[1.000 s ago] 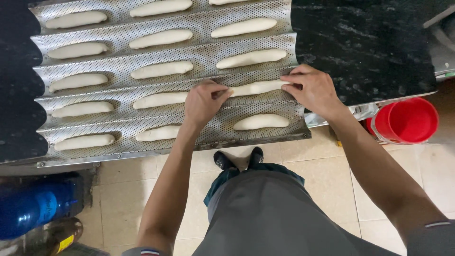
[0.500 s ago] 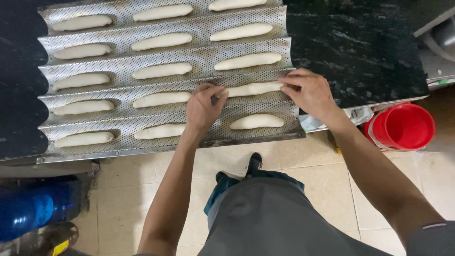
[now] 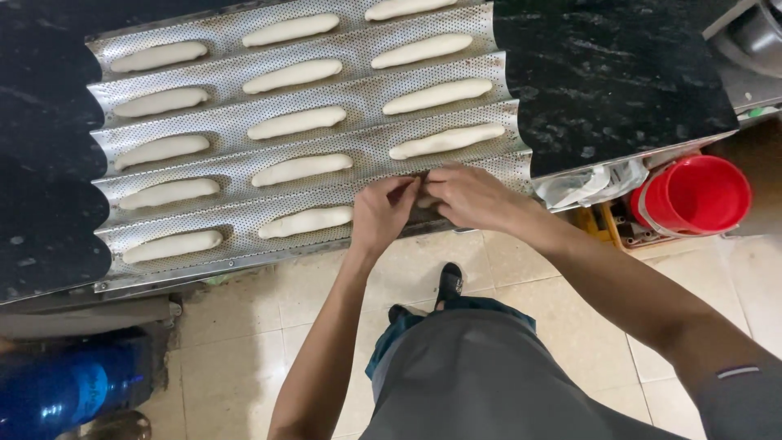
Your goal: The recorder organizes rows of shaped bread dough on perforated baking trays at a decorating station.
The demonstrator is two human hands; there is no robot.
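On the dark counter [image 3: 619, 90], a perforated tray [image 3: 228, 216]; left hand [image 3: 381, 213] and right hand [image 3: 468, 195] meet mid-frame, fingers curled, pinching a mostly hidden dough piece [image 3: 425, 200].

black stone counter [image 3: 619, 73] | perforated wavy baking tray [image 3: 228, 98] on it | dough pcs [image 3: 297, 122] in grooves

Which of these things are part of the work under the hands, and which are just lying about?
In use:
- left hand and right hand, closed together over a dough piece on the nearest channel
- perforated wavy metal baking tray
- pale elongated dough pieces in rows

Lying about:
- red plastic bucket
- blue plastic bottle
- crumpled white bag
- dark speckled stone counter
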